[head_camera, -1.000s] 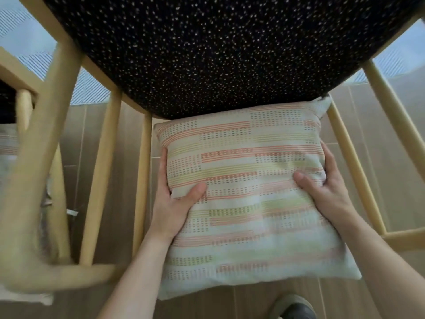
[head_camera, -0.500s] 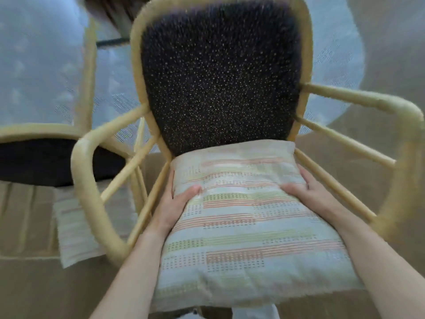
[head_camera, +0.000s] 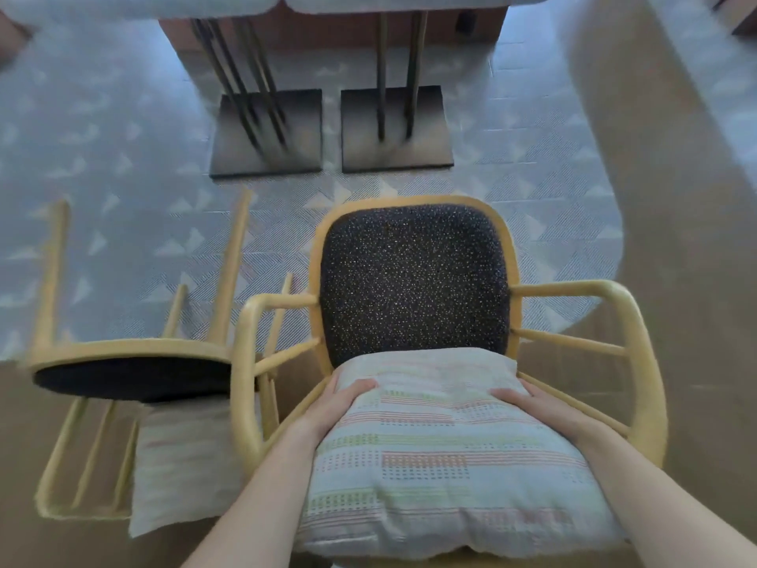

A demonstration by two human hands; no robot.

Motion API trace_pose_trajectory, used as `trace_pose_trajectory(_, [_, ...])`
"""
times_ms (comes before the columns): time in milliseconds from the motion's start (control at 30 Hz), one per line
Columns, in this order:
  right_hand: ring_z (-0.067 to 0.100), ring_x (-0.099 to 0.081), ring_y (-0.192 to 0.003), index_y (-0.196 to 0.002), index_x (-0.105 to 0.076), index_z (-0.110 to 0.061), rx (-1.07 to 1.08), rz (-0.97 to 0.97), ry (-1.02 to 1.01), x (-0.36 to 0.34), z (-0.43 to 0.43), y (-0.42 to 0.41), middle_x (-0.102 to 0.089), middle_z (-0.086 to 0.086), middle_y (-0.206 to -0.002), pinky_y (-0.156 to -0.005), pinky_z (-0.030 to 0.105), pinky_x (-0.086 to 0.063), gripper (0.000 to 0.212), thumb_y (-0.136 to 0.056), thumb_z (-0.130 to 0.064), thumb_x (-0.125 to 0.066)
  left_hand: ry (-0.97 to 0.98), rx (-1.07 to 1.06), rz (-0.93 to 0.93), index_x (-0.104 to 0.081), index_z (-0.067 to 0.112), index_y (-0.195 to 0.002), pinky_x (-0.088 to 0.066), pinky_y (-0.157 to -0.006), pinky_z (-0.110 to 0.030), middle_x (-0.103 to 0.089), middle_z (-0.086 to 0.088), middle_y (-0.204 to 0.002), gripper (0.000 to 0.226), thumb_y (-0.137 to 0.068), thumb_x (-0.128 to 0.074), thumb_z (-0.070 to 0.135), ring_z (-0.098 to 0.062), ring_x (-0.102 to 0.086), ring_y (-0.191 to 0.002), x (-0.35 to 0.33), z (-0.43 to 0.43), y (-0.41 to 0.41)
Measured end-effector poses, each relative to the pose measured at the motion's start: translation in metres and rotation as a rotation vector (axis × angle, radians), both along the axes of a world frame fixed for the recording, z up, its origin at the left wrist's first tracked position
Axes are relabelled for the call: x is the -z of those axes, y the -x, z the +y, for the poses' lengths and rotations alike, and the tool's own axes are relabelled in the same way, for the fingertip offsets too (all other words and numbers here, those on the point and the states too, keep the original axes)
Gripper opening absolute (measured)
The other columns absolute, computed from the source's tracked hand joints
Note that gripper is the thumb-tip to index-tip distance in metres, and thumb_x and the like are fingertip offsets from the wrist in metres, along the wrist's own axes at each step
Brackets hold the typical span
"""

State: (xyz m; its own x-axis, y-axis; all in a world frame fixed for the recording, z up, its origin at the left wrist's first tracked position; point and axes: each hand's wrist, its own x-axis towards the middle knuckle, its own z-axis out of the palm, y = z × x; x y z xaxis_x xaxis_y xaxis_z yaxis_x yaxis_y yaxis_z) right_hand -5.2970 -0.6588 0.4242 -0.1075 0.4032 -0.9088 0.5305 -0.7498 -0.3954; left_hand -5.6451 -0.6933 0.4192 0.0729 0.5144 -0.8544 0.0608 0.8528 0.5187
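Observation:
A striped cushion [head_camera: 446,457] in pale orange, green and white lies on the seat of a yellow wooden armchair [head_camera: 651,387], its far edge against the dark speckled backrest [head_camera: 413,280]. My left hand [head_camera: 336,407] grips the cushion's left side, thumb on top and fingers down the edge. On the right side, my right hand [head_camera: 532,407] holds it the same way.
A second yellow chair [head_camera: 135,354] lies tipped on its side to the left, with another striped cushion [head_camera: 184,457] on the floor by it. Two table pedestals [head_camera: 266,133] [head_camera: 397,129] stand beyond on a patterned grey rug [head_camera: 123,207]. Wood floor runs along the right.
My view has risen and pulled back, from under the backrest to above the whole chair. Both hands stay on the cushion's sides, and it has settled onto the seat.

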Motion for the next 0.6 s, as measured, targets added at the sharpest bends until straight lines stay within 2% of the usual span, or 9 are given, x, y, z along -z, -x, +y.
trace_pose_trajectory(100, [0.018, -0.069, -0.122, -0.147, -0.055, -0.032, -0.003, 0.043, 0.012, -0.007, 0.035, 0.005, -0.071, -0.008, -0.134, -0.116, 0.047, -0.045, 0.116, -0.049, -0.085, -0.086, 0.014, 0.068, 0.038, -0.040, 0.027, -0.157, -0.039, -0.118, -0.046, -0.051, -0.008, -0.154, 0.102, -0.070, -0.079, 0.063, -0.026, -0.053, -0.136, 0.005, 0.038, 0.005])
trace_pose_trajectory(200, [0.013, -0.072, -0.113, -0.146, -0.055, -0.035, -0.025, 0.017, -0.038, -0.018, 0.071, 0.012, -0.072, -0.012, -0.127, -0.100, 0.037, -0.053, 0.109, -0.052, -0.084, -0.082, -0.011, 0.055, 0.090, -0.031, 0.031, -0.160, -0.041, -0.098, -0.034, -0.051, 0.006, -0.147, 0.084, -0.090, -0.071, 0.057, -0.016, -0.054, -0.120, 0.002, 0.073, 0.010])
trace_pose_trajectory(233, [0.014, -0.072, -0.112, -0.147, -0.054, -0.035, -0.008, 0.019, -0.059, -0.021, 0.083, 0.015, -0.071, -0.012, -0.129, -0.099, 0.037, -0.054, 0.102, -0.059, -0.080, -0.082, -0.045, 0.051, 0.118, -0.031, 0.032, -0.160, -0.039, -0.099, -0.035, -0.049, 0.005, -0.150, 0.083, -0.091, -0.070, 0.057, -0.019, -0.053, -0.124, -0.002, 0.085, 0.012])
trace_pose_trajectory(300, [0.022, -0.066, -0.124, -0.152, -0.050, -0.036, -0.010, -0.021, -0.104, -0.025, 0.108, 0.019, -0.064, -0.005, -0.143, -0.112, 0.047, -0.047, 0.093, -0.073, -0.075, -0.078, -0.168, 0.068, 0.202, -0.034, 0.033, -0.159, -0.035, -0.106, -0.039, -0.041, -0.002, -0.161, 0.078, -0.093, -0.069, 0.056, -0.023, -0.045, -0.139, -0.007, 0.108, 0.015])
trace_pose_trajectory(367, [0.026, -0.059, -0.133, -0.154, -0.047, -0.035, -0.060, -0.069, -0.127, -0.027, 0.131, 0.022, -0.057, -0.003, -0.151, -0.119, 0.049, -0.041, 0.089, -0.078, -0.075, -0.071, -0.294, 0.071, 0.256, -0.040, 0.039, -0.155, -0.035, -0.102, -0.038, -0.040, -0.010, -0.161, 0.069, -0.094, -0.069, 0.055, -0.021, -0.043, -0.136, -0.012, 0.130, 0.016])
trace_pose_trajectory(433, [0.027, -0.047, -0.145, -0.158, -0.042, -0.031, -0.162, -0.131, -0.167, -0.026, 0.152, 0.026, -0.046, -0.001, -0.162, -0.124, 0.047, -0.031, 0.092, -0.082, -0.079, -0.063, -0.369, 0.078, 0.257, -0.041, 0.046, -0.152, -0.034, -0.104, -0.039, -0.036, -0.014, -0.160, 0.068, -0.092, -0.069, 0.061, -0.022, -0.039, -0.140, -0.020, 0.150, 0.017])
trace_pose_trajectory(500, [0.027, -0.035, -0.153, -0.162, -0.036, -0.029, -0.216, -0.193, -0.198, -0.026, 0.171, 0.029, -0.036, -0.001, -0.168, -0.123, 0.045, -0.025, 0.099, -0.082, -0.082, -0.060, -0.445, 0.066, 0.268, -0.044, 0.050, -0.147, -0.032, -0.109, -0.040, -0.036, -0.014, -0.157, 0.073, -0.082, -0.066, 0.073, -0.020, -0.038, -0.141, -0.029, 0.169, 0.015])
trace_pose_trajectory(600, [0.026, -0.038, -0.151, -0.163, -0.030, -0.031, -0.240, -0.183, -0.249, -0.023, 0.179, 0.036, -0.036, 0.000, -0.167, -0.117, 0.042, -0.030, 0.100, -0.083, -0.079, -0.064, -0.557, -0.001, 0.322, -0.052, 0.050, -0.134, -0.034, -0.116, -0.045, -0.044, -0.006, -0.147, 0.065, -0.075, -0.060, 0.075, -0.013, -0.043, -0.133, -0.033, 0.184, 0.008])
